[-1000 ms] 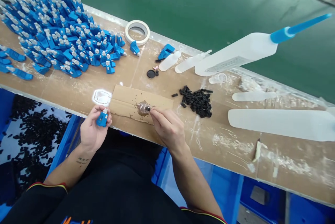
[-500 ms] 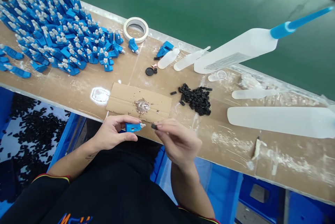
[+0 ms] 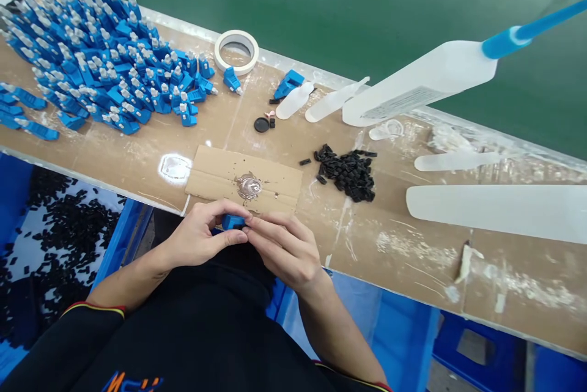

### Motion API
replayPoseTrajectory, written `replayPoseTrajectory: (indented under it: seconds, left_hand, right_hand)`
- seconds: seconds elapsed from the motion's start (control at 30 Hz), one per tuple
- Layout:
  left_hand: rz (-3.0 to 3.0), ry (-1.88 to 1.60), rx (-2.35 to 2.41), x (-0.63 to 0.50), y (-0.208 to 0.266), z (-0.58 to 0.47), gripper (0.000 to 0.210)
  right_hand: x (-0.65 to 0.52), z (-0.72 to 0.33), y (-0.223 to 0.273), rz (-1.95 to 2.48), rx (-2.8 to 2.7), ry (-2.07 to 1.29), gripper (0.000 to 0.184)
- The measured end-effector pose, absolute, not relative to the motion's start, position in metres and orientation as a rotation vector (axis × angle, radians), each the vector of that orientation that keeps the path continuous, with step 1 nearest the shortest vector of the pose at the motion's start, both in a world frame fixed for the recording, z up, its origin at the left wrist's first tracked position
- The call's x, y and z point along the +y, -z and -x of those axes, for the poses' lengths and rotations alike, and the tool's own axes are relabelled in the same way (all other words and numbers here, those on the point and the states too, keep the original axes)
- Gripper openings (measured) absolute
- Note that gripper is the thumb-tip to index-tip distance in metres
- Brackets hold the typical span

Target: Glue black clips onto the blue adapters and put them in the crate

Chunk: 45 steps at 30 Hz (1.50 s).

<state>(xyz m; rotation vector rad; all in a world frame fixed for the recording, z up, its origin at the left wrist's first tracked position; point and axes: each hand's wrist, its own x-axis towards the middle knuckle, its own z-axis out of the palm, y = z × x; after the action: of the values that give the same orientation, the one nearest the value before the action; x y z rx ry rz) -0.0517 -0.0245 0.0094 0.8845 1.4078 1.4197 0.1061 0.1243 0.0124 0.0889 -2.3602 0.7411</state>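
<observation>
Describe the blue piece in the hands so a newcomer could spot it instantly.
On the long brown table, find the cardboard strip. Just below it in the picture, the left hand holds the blue piece, the right hand at one end. The other blue pieces sit on the table; only this one is held.

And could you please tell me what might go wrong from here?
The left hand holds the blue part by the table's near edge, with the right hand at its end; a slip could drop it off the edge.
The shiny puddle on the cardboard lies just beyond both hands, so a stray finger might smear it.
</observation>
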Motion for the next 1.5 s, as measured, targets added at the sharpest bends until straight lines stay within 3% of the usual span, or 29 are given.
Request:
replayPoseTrajectory:
  seconds: [0.13, 0.3, 0.43, 0.6, 0.73, 1.1, 1.27, 1.4, 1.5]
  left_hand:
    - [-1.266, -1.501, 1.409, -0.022, -0.015, 0.052, 0.029]
    - [-1.859, -1.548, 1.497, -0.015, -0.017, 0.051, 0.027]
    - [-1.843, -1.543, 1.485, -0.016, -0.01, 0.045, 0.029]
    - [-1.472, -1.563, 1.55, -0.019, -0.005, 0.04, 0.048]
    - [-1.523, -1.33, 1.636, -0.017, -0.007, 0.047, 0.02]
    - [-2.543, -0.953, 1.399, 0.001, -0.001, 0.039, 0.008]
    - [-2.605, -0.661, 1.179, 0.013, 0.024, 0.0, 0.002]
    - [-2.408, -0.466, 1.285, 0.015, 0.044, -0.031, 0.052]
    - [-2.215, -0.437, 1.292, 0.011, 0.048, -0.04, 0.064]
  right_hand:
    - [0.112, -0.108, -0.005, 0.261, -2.153, -1.195, 0.023]
    - [0.092, -0.109, 0.003, 0.541, -1.728, -1.848, 0.029]
    - [0.082, -0.108, 0.007, 0.658, -1.491, -1.92, 0.027]
    - [0.082, -0.111, 0.006, 0.657, -1.548, -1.743, 0.014]
    - [0.083, -0.115, 0.004, 0.62, -1.611, -1.72, 0.01]
    - [0.073, -0.155, 0.04, 0.821, -0.943, -2.575, 0.045]
    - [0.048, -0.21, 0.064, 1.086, -0.913, -2.396, 0.048]
    - [0.061, -0.284, 0.088, 1.526, -1.18, -1.769, 0.059]
    - [0.092, -0.351, 0.112, 1.799, -1.152, -1.389, 0.049]
